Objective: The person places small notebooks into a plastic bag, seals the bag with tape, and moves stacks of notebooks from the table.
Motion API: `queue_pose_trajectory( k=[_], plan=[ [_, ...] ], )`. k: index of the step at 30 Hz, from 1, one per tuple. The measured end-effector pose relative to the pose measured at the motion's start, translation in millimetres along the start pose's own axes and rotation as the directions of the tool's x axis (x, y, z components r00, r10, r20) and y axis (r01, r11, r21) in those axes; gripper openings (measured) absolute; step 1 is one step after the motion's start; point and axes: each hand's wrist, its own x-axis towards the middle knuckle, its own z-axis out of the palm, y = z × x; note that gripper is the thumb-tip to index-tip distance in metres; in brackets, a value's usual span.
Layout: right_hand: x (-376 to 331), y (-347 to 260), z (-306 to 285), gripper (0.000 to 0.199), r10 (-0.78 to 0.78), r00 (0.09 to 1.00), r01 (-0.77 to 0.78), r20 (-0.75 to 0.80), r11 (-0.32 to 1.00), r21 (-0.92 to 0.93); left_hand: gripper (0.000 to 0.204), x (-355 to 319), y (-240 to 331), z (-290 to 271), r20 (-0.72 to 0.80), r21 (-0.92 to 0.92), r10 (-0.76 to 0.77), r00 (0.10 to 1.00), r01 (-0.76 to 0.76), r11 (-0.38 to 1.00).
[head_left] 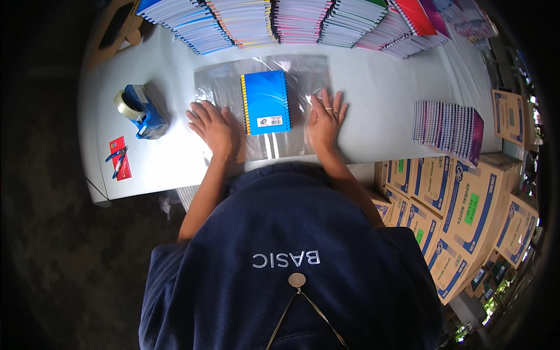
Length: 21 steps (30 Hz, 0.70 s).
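Blue notebook point(265, 102), one clear plastic sheet point(221, 81), two flat hands, left hand point(213, 125), right hand point(324, 119)

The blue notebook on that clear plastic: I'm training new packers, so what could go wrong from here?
1. The clear plastic sheet looks wrinkled beside the left hand; creases could get folded in.
2. The blue spiral notebook lies loose between the left hand and the right hand, so it might slide off-centre.
3. The tape dispenser sits far left, a stretch that may free the sheet.
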Motion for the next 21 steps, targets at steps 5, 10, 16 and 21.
queue_pose_trajectory(
  k=[5, 10, 16, 21],
  plan=[
    [23, -18, -32, 0.027, 0.269, 0.947, -0.313, 0.174, 0.665, 0.678, 0.052, 5, 10, -17, 0.059, -0.006, 0.056, 0.997, -0.055, 0.998],
    [6, -14, -72, 0.062, 0.328, 0.580, -0.801, 0.745, 0.067, 0.594, 0.049, -12, -6, -34, -0.026, -0.137, -0.025, 0.999, 0.021, 0.990],
    [-12, -3, -89, 0.031, -0.022, 0.268, -0.912, 0.963, 0.317, 0.261, 0.050, -54, 5, -84, 0.921, -0.306, -0.231, 0.313, 0.950, 0.066],
    [-7, 7, -75, 0.030, -0.471, 0.290, -0.811, 0.833, -0.584, -0.048, 0.064, -55, 25, -95, 0.989, -0.120, -0.088, 0.121, 0.993, 0.018]
  ],
)
